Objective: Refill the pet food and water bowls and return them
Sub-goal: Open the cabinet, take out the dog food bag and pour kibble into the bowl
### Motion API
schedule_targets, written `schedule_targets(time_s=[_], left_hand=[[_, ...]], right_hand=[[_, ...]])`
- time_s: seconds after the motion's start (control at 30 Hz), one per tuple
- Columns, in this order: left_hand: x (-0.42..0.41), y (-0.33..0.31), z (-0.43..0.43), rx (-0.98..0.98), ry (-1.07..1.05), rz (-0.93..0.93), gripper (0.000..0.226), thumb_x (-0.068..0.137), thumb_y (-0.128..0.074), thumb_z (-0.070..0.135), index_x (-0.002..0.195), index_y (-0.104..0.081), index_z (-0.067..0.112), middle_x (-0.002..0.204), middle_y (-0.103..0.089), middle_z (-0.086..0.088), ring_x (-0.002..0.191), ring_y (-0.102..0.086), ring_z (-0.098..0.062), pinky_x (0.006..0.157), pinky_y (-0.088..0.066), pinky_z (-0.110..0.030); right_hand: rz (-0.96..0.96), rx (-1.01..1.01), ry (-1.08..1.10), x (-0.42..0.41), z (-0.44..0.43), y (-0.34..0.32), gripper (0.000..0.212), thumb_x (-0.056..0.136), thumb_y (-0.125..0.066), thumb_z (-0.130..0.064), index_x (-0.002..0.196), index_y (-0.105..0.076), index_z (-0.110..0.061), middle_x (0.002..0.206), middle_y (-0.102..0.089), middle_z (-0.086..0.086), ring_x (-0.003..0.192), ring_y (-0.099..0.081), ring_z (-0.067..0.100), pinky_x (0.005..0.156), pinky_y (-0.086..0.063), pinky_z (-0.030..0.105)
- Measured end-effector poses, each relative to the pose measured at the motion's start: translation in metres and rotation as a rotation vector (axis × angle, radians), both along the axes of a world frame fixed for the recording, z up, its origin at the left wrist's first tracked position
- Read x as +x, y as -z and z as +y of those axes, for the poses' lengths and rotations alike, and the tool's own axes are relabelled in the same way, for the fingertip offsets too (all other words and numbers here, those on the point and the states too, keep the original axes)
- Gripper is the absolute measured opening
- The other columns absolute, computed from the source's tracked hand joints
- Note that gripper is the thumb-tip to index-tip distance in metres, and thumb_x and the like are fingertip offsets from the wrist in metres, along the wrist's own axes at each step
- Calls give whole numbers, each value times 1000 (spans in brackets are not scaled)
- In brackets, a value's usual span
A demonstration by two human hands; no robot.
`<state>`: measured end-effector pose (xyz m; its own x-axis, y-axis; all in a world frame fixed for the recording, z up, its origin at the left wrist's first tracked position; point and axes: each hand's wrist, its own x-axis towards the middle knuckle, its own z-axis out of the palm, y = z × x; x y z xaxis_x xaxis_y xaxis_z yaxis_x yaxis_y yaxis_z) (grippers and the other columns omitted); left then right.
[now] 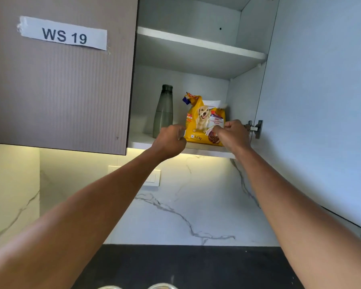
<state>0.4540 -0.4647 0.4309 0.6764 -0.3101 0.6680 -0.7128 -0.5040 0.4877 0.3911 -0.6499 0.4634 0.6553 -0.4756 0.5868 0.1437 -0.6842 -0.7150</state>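
Observation:
A yellow dog food bag (202,119) with a dog's picture stands on the lower shelf (204,150) of an open wall cabinet. My left hand (171,139) is raised to the bag's lower left edge with its fingers curled against it. My right hand (232,134) is closed on the bag's lower right side, covering part of the print. A tall grey-green water bottle (164,111) stands upright just left of the bag, apart from my hands. At the frame's bottom edge, the rims of two bowls (161,285) just show on the dark counter.
The cabinet's right door (321,101) hangs open on its hinge (255,128), close to my right hand. The left door (61,90), labelled WS 19, is closed. An empty upper shelf (200,43) sits above. A marble backsplash with a switch plate (152,178) rises behind the black counter (186,265).

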Motion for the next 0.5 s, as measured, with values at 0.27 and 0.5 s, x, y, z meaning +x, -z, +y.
schedule_targets(time_s=[0.27, 0.5], left_hand=[[61, -17, -45, -54, -30, 38, 44, 92, -52, 3, 136, -57, 2, 125, -68, -18, 115, -64, -32, 86, -49, -30], [105, -8, -65, -59, -41, 78, 37, 95, -53, 12, 130, -57, 3, 112, -70, -19, 100, -65, -32, 86, -56, -40]], right_hand=[[43, 67, -72, 77, -24, -16, 72, 90, -80, -37, 147, -45, -9, 148, -57, 12, 135, -55, 31, 104, -48, 38], [36, 132, -97, 129, -41, -29, 91, 85, -84, -41, 155, -36, -9, 157, -48, 11, 144, -47, 30, 112, -42, 39]])
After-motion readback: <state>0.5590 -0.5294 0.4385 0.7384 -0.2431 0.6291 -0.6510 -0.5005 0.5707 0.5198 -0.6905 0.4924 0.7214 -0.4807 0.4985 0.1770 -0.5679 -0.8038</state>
